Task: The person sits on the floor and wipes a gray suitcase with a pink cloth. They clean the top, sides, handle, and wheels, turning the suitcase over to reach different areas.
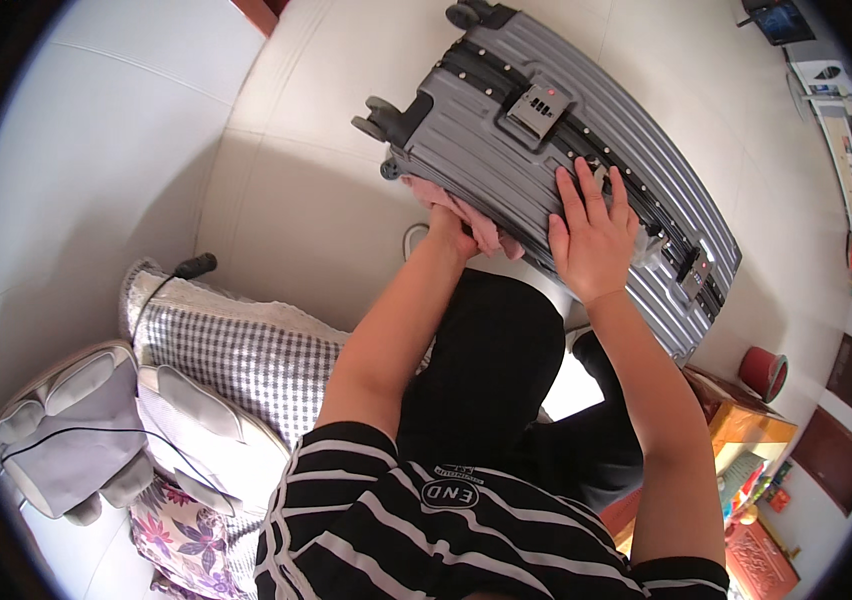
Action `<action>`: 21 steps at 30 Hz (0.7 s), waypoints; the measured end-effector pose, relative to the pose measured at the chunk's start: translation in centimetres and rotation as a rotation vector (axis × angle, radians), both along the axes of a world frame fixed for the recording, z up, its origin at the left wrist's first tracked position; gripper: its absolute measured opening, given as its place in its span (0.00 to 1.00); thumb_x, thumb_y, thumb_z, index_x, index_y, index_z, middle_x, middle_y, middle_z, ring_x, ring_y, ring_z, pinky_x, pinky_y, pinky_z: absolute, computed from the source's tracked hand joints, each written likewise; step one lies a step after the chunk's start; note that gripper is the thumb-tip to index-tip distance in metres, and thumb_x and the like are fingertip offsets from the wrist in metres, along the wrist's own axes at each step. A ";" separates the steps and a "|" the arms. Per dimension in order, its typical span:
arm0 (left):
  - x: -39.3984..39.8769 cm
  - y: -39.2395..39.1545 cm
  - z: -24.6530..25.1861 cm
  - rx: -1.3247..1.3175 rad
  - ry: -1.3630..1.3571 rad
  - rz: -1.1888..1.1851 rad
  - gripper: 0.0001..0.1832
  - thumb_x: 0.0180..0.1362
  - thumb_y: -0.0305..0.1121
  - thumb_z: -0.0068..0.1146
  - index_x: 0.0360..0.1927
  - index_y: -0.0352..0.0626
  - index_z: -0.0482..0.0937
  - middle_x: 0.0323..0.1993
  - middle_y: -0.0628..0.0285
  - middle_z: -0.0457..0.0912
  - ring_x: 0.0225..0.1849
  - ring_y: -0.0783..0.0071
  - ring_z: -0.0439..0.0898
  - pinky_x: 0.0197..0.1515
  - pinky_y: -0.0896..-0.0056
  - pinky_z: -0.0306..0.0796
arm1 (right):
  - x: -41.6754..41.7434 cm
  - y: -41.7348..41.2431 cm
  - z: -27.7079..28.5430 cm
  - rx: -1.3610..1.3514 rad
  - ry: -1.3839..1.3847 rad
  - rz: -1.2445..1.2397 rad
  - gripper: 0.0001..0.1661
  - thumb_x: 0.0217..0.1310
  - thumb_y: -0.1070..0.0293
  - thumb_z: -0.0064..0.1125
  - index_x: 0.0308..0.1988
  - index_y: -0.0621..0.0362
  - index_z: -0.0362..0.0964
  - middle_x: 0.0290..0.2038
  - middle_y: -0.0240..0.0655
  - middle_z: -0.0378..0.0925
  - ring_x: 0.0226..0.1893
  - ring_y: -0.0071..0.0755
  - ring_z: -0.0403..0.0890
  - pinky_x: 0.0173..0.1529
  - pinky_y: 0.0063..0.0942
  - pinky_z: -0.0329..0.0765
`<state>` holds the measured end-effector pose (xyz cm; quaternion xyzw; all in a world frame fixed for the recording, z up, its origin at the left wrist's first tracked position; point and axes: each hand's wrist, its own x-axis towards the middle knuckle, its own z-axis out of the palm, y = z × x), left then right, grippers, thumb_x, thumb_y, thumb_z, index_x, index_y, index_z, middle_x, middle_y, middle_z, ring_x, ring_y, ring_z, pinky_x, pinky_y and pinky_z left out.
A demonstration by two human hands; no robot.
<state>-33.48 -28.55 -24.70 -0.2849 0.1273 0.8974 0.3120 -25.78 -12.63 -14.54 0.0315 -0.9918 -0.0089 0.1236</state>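
A grey hard-shell suitcase (pixel 463 142) with ribbed sides, wheels and combination locks lies tilted before me. My left hand (pixel 457 231) grips a pink cloth (pixel 482 223) against the case's lower near side; part of the hand is hidden by the cloth. With fingers spread, my right hand (pixel 595 232) rests flat on the side of the case, close to its side handle. One lock (pixel 538 111) sits near the wheeled end, another (pixel 694 274) near the far right end. A piece of clear plastic (pixel 649 247) hangs beside my right fingers.
At left are a checked cloth cover (pixel 238 352), a grey-and-white padded item (pixel 81 420) with a black cable, and a floral cloth (pixel 186 532). A red pot (pixel 763 373) and a wooden piece of furniture (pixel 752 424) stand at right. My black-clad knee is below the case.
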 end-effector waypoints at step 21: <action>-4.8 -5.9 5.8 -1.709 1.212 -0.273 0.29 0.67 0.49 0.48 0.61 0.36 0.72 0.60 0.46 0.77 0.54 0.49 0.80 0.55 0.52 0.73 | 9.1 8.5 2.8 -0.228 -0.200 -0.172 0.37 0.62 0.59 0.62 0.69 0.36 0.62 0.75 0.36 0.55 0.74 0.49 0.57 0.73 0.61 0.55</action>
